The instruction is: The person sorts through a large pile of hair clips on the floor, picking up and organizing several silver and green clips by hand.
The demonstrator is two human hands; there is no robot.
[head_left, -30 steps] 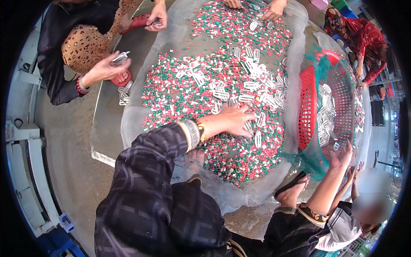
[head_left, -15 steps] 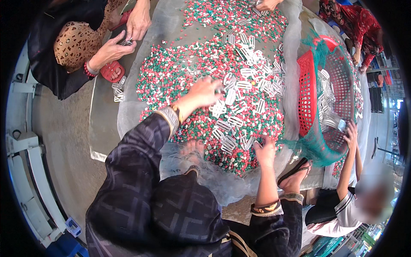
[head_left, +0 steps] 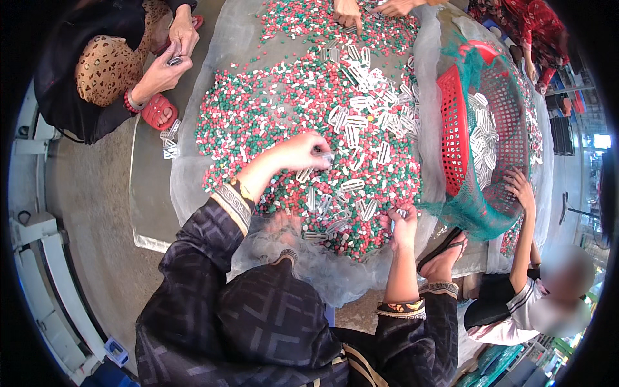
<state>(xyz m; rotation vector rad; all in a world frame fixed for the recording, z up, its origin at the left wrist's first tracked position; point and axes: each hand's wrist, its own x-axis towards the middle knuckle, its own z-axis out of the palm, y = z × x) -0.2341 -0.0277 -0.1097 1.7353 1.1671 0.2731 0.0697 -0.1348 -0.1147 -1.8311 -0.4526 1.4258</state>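
My left hand [head_left: 307, 152] is closed over the pile, with a slotted silvery piece [head_left: 327, 158] between thumb and fingers. Just in front of my right knee, my right hand [head_left: 404, 226] is pinched shut around something small and pale, too small to make out. Beneath both hands spread red, green and white pellets [head_left: 242, 116]. Many flat slotted silvery pieces [head_left: 353, 186] lie on top, densest toward the far right of the pile. Some lie near my bare foot [head_left: 284, 222], which is partly under the sheer netting [head_left: 271, 248].
A red perforated basket [head_left: 453, 132] lined with green net [head_left: 493, 216] holds more slotted pieces [head_left: 482, 135]; a co-worker's hand [head_left: 518, 187] touches its edge. Another co-worker's hands [head_left: 171, 64] work at upper left, and other hands [head_left: 348, 14] reach in at the far edge.
My left hand has drawn nearer and now grips a slotted piece. Slotted pieces close to me lie differently. My right hand's fingers have turned upward. Another hand has appeared at the far edge.
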